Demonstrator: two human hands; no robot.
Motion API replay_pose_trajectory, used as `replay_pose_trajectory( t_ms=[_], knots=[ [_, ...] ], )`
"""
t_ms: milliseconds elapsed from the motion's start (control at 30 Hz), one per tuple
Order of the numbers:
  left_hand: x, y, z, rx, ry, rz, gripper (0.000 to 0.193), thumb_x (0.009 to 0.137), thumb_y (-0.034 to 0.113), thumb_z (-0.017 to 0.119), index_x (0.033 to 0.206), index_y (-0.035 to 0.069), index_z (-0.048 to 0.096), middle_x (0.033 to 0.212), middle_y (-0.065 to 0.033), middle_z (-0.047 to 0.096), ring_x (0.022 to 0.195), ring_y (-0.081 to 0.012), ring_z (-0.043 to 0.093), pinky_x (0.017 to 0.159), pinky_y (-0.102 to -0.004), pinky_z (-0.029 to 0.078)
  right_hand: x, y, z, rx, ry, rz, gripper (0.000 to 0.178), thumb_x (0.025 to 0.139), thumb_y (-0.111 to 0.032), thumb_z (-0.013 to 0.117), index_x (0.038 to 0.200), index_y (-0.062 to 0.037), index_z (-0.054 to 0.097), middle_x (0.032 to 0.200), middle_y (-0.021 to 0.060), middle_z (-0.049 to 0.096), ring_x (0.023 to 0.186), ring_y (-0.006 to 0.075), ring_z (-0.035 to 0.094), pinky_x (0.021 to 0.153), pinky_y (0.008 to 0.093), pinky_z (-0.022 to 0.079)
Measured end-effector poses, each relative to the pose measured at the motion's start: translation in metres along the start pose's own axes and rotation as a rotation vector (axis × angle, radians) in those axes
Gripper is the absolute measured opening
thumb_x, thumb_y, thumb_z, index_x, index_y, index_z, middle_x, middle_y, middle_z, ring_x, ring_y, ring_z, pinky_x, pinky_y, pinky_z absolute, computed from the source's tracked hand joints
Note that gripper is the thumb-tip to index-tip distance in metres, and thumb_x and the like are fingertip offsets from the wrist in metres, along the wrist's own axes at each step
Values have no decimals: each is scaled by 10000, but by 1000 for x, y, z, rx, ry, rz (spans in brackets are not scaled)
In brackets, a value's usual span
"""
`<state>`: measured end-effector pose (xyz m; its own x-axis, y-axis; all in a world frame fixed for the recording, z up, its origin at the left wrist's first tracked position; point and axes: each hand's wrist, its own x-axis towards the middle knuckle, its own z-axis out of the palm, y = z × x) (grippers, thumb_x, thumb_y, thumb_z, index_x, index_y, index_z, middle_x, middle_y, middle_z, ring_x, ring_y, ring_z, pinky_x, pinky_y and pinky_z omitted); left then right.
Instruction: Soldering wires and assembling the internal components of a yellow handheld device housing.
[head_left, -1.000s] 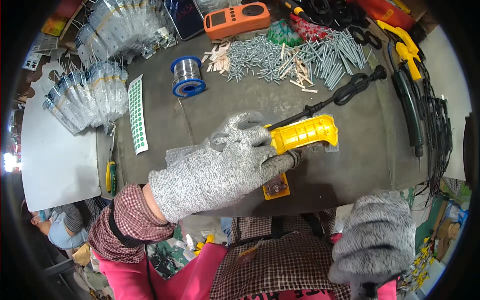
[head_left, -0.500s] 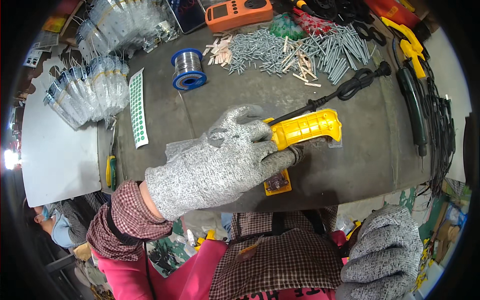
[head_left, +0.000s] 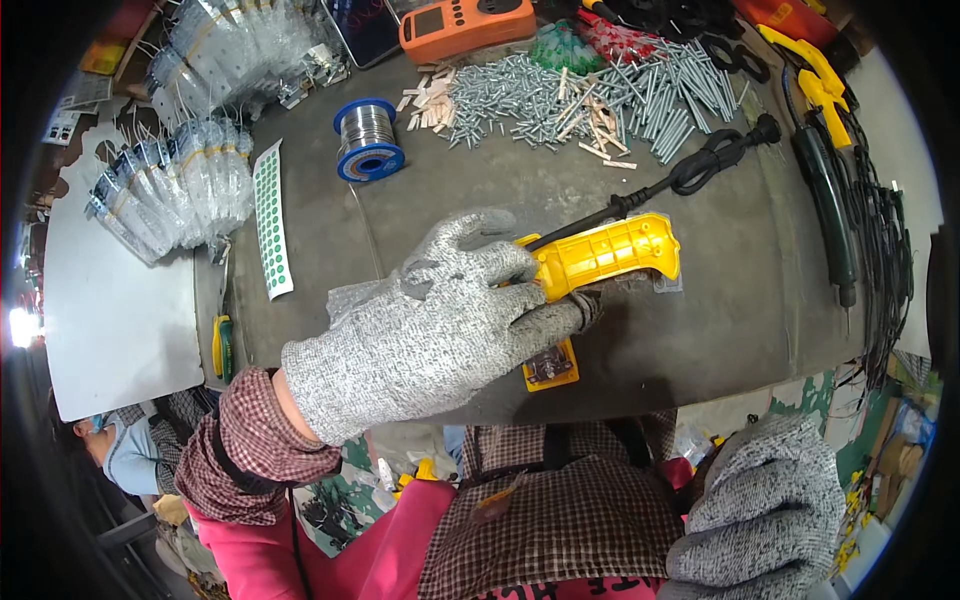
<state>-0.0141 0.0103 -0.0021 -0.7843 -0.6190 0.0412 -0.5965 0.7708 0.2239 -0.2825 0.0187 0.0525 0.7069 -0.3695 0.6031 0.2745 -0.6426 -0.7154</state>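
My left hand [head_left: 420,315], in a grey speckled glove, grips a yellow plastic housing half [head_left: 610,256] over the dark work table. The housing's ribbed inside faces up and its handle part points right. A black power cord [head_left: 625,203] runs from the housing up and right to a coiled bundle and plug. Below the fingers lies a second yellow part [head_left: 552,366] with a dark component in it, partly covered by my hand. My right hand [head_left: 765,510], gloved alike, is low at the right, off the table, with its fingers curled; whatever they may hold is hidden.
Silver screws [head_left: 520,100] lie heaped at the back, beside small pale pieces [head_left: 430,105]. A solder wire spool [head_left: 369,140], a green-dotted sticker sheet [head_left: 270,220] and bagged parts [head_left: 180,180] stand left. An orange meter [head_left: 465,28] is behind; a dark electric screwdriver [head_left: 825,215] hangs right.
The view has shifted a little, so the table's things sit slightly farther left. My left hand keeps its grip on the yellow housing half, and my right hand stays curled.
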Motion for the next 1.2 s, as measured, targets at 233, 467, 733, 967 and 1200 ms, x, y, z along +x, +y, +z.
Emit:
replay_pose_trajectory(
  t_ms=[233, 467, 733, 967, 1200],
  knots=[
    [-3, -2, 3, -26, 15, -6, 414, 720, 204, 752, 1128, 148, 711, 1053, -18, 659, 1092, -244, 602, 1094, -559, 358, -38, 70, 38, -172, 229, 215, 304, 686, -233, 861, 895, -78, 704, 832, 74, 683, 744, 255, 690, 641, 356, 547],
    [-3, -8, 2, 21, -4, 14, 225, 702, 149, 715, 925, 162, 686, 1011, -7, 662, 1086, -242, 613, 1102, -569, 349, -67, 101, 70, -202, 83, 578, 320, 825, -193, 758, 1108, -115, 633, 1289, 127, 589, 1195, 331, 574, 1012, 439, 465],
    [-3, -9, 4, -78, -38, -15, 219, 713, 131, 720, 924, 179, 685, 982, 3, 638, 1070, -239, 599, 1109, -564, 339, -71, 104, 73, -133, 112, 568, 346, 807, -126, 763, 1126, -100, 633, 1252, 72, 627, 1161, 295, 586, 1008, 428, 445],
    [1, -3, 4, -124, -154, -18, 282, 719, 136, 792, 962, 197, 663, 1024, 15, 629, 1118, -232, 570, 1120, -568, 305, -82, 117, 75, -139, 8, 450, 506, 801, -144, 732, 1282, -97, 584, 1294, 124, 578, 1141, 329, 575, 1006, 451, 452],
    [-6, -11, 8, -240, -63, -20, 289, 748, 128, 779, 1006, 184, 661, 1057, 1, 624, 1116, -260, 573, 1117, -587, 295, -83, 118, 80, -210, 15, 410, 420, 803, -139, 711, 1206, -89, 604, 1316, 156, 563, 1159, 331, 571, 1005, 449, 445]
  ],
)
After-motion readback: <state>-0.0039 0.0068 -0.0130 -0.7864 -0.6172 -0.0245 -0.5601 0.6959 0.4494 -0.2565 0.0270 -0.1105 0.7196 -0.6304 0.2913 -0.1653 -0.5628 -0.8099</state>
